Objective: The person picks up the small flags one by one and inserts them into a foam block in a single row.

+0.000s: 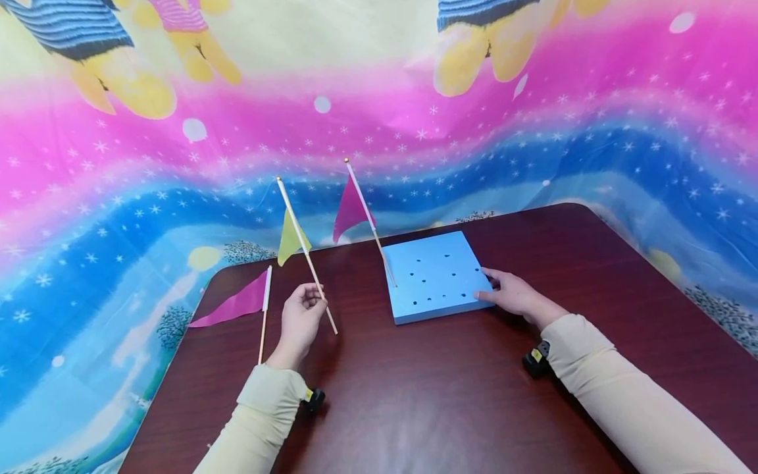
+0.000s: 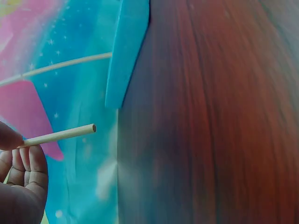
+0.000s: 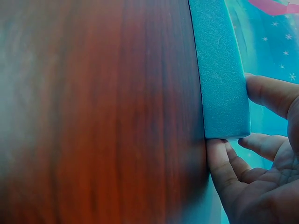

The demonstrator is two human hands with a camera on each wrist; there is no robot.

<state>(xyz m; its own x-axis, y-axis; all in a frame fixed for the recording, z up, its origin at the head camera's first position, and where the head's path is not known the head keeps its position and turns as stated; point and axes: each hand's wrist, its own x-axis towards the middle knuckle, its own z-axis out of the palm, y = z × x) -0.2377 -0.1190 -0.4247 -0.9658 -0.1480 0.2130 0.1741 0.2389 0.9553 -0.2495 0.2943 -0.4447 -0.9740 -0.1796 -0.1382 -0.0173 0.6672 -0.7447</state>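
My left hand (image 1: 303,322) pinches the wooden stick of a small yellow-green flag (image 1: 291,240) between thumb and fingers. The stick leans to the left, and its bare lower end (image 2: 84,130) points toward the table. A blue foam board (image 1: 435,276) with several small holes in its top lies at the centre of the table. In its left part stands a magenta flag (image 1: 353,209), tilted left. My right hand (image 1: 516,294) holds the board's right front corner, thumb (image 3: 271,93) on the top face and fingers (image 3: 224,168) against the side.
Another magenta flag (image 1: 239,303) lies at the table's left side, its stick running behind my left wrist. The dark wooden table (image 1: 426,395) has a rounded far right corner. A colourful printed cloth (image 1: 379,125) hangs behind it.
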